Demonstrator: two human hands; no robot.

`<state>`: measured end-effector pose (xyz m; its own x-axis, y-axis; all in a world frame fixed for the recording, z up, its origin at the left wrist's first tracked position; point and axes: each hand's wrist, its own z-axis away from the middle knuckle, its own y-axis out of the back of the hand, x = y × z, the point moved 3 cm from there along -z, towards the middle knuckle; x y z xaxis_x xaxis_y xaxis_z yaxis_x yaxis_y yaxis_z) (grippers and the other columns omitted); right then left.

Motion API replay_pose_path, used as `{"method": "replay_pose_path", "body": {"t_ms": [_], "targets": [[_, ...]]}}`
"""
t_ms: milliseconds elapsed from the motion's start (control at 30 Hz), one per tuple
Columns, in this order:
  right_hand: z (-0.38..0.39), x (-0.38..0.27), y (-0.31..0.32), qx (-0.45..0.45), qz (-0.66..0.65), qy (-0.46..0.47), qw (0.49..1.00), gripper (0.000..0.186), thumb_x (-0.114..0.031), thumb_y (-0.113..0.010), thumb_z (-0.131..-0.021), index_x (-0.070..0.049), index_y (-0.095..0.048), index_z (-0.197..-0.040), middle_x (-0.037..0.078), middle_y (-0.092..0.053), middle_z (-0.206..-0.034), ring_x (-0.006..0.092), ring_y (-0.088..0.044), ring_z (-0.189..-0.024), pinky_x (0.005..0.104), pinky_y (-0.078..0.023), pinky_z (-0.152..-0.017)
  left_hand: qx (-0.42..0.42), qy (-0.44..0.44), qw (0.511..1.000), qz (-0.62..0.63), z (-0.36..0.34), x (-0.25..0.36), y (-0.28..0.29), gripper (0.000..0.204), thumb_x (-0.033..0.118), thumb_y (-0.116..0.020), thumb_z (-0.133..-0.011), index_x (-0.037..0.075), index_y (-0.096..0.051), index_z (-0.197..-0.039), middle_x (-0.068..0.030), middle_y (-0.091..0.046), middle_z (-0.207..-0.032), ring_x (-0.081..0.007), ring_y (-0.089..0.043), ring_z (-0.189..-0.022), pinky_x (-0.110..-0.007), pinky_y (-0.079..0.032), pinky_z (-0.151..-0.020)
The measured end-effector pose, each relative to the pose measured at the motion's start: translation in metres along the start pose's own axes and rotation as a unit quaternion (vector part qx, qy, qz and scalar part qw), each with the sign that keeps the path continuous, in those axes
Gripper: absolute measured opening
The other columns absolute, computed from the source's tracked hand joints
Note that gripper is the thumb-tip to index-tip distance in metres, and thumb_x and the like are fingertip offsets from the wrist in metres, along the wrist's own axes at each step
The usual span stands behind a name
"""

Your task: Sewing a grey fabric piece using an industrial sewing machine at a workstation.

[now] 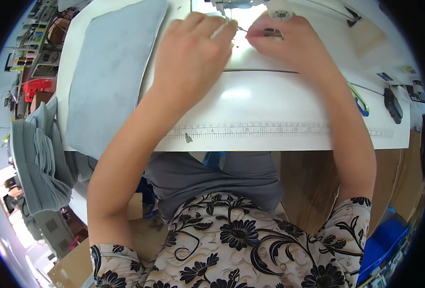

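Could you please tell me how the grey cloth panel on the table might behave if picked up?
The grey cloth panel would probably be floppy, as the bunched grey cloth beside the table sags in folds. It is likely light for its size, since its edge looks thin. Lying flat, it seems unlikely to roll.

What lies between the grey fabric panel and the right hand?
In the head view: the left hand, then a brightly lit patch of white work surface before the right hand.

On the sewing table [270, 98], a fabric panel [111, 72] lies left of the sewing machine [239, 4], a measuring scale [270, 129] along the near edge; folded fabric [37, 163] sits farther left.
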<state>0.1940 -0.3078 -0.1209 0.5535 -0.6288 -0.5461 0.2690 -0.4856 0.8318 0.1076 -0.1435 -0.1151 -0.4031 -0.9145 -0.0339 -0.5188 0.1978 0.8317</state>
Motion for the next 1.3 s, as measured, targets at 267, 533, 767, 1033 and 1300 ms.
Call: {"method": "replay_pose_path", "body": {"t_ms": [267,533,767,1033,1300], "targets": [[0.001,0.005,0.002,0.012,-0.091,0.235,0.968,0.017,-0.012,-0.068,-0.086,-0.004,-0.073,-0.1,0.005,-0.068,-0.095,0.0203,-0.06,-0.089,0.0313,-0.047,-0.081,-0.017,-0.012,0.945,0.326,0.015,0.03,0.007,0.016,0.006,-0.071,-0.085,0.005,-0.073,-0.101,-0.0098,-0.072,-0.1,-0.0253,-0.068,-0.09,-0.033,-0.055,-0.078],[0.011,0.023,0.023,0.079,0.043,0.192,0.977,0.015,-0.016,-0.065,-0.089,-0.003,-0.071,-0.095,0.009,-0.066,-0.09,0.0255,-0.061,-0.082,0.0342,-0.048,-0.077,-0.134,0.024,0.988,0.075,0.08,-0.081,0.063,0.035,0.017,-0.069,-0.089,0.008,-0.068,-0.123,-0.0099,-0.065,-0.128,-0.0291,-0.057,-0.124,-0.038,-0.046,-0.103],[0.012,0.017,0.013,0.01,0.021,0.189,0.982,0.018,-0.019,-0.064,-0.091,-0.002,-0.071,-0.095,0.011,-0.067,-0.089,0.0255,-0.061,-0.081,0.0345,-0.048,-0.073,-0.127,0.118,0.969,0.179,0.05,-0.042,0.029,0.032,0.022,-0.066,-0.092,0.008,-0.069,-0.12,-0.0116,-0.069,-0.118,-0.0297,-0.067,-0.102,-0.036,-0.053,-0.089],[0.01,0.033,0.018,0.085,0.077,0.123,0.986,0.02,-0.023,-0.064,-0.093,-0.006,-0.072,-0.098,0.01,-0.069,-0.092,0.0255,-0.064,-0.08,0.0337,-0.051,-0.074,-0.083,0.046,0.989,0.117,-0.005,-0.041,-0.014,0.026,0.021,-0.065,-0.091,0.009,-0.071,-0.113,-0.0126,-0.071,-0.104,-0.0312,-0.066,-0.091,-0.038,-0.054,-0.082],[0.047,0.081,0.049,0.189,0.102,0.075,0.974,0.022,-0.02,-0.063,-0.093,-0.004,-0.071,-0.106,0.01,-0.071,-0.1,0.0238,-0.065,-0.085,0.0321,-0.051,-0.078,-0.146,-0.045,0.987,0.049,0.097,-0.118,0.048,0.036,0.021,-0.065,-0.092,0.008,-0.065,-0.126,-0.0114,-0.062,-0.133,-0.0292,-0.051,-0.132,-0.043,-0.038,-0.111]]}}
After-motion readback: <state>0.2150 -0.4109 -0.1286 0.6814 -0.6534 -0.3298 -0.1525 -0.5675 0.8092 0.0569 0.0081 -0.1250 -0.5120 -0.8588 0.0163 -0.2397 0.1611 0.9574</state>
